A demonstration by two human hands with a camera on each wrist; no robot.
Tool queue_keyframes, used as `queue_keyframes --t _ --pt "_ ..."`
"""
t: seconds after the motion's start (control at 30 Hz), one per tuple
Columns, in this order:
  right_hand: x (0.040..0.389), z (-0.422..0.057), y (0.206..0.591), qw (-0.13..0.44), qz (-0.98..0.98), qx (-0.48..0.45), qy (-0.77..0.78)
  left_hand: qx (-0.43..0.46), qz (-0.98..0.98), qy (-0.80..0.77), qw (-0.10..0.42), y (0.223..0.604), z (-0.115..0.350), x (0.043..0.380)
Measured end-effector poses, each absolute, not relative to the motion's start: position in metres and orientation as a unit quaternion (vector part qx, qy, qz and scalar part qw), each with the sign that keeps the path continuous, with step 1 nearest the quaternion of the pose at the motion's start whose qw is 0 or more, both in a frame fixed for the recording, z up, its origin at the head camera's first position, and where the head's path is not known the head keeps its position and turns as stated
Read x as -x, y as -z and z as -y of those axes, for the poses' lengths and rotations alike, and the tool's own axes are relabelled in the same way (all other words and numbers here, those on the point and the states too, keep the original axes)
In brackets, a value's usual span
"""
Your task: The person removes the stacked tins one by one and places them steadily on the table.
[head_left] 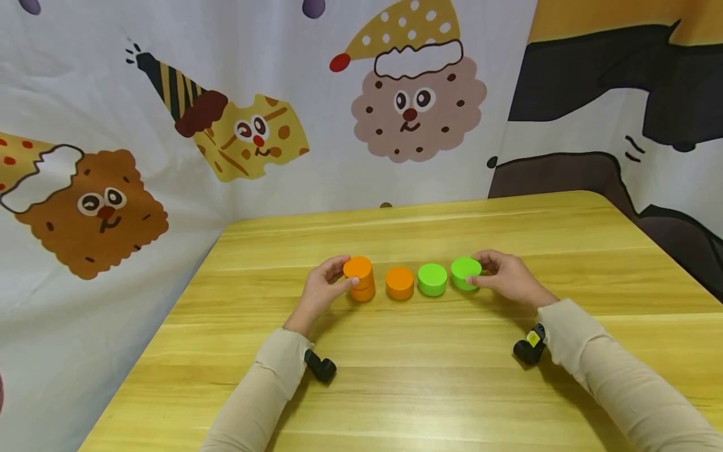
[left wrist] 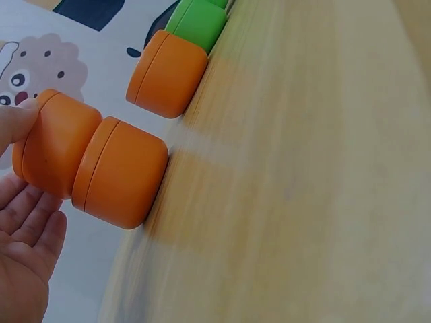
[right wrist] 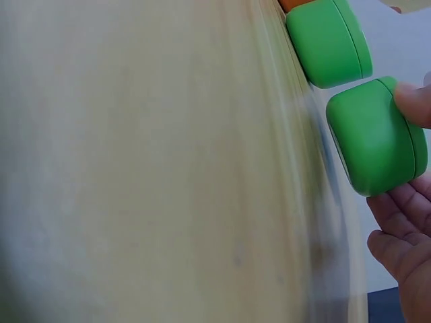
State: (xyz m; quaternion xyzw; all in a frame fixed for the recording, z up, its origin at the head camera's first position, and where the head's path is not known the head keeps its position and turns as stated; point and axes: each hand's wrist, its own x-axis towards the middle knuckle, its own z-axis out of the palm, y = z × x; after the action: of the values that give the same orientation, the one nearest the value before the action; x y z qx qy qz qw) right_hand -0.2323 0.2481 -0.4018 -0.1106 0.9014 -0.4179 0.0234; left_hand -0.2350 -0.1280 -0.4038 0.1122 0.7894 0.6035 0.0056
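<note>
Four small round lidded jars would be a count too high, so several stand in a row on the table. My left hand pinches an orange jar between thumb and fingers. That jar sits on top of a second orange jar, the two slightly offset in the left wrist view. Another orange jar stands just right of this stack, untouched. Beside it is a green jar. At the row's right end my right hand grips another green jar, which tilts a little in the right wrist view.
The wooden table reaches back to a white cloth printed with cartoon food figures. Black wrist cameras hang at the left cuff and the right cuff.
</note>
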Motion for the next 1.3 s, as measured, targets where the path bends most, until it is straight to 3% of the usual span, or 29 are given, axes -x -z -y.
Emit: queue_keyframes --t 1.3 --pt "0.2302 -0.2493 0.4064 0.072 -0.884 0.099 0.451 -0.118 -0.779 -0.615 0.013 0.3968 0.1280 0.2284"
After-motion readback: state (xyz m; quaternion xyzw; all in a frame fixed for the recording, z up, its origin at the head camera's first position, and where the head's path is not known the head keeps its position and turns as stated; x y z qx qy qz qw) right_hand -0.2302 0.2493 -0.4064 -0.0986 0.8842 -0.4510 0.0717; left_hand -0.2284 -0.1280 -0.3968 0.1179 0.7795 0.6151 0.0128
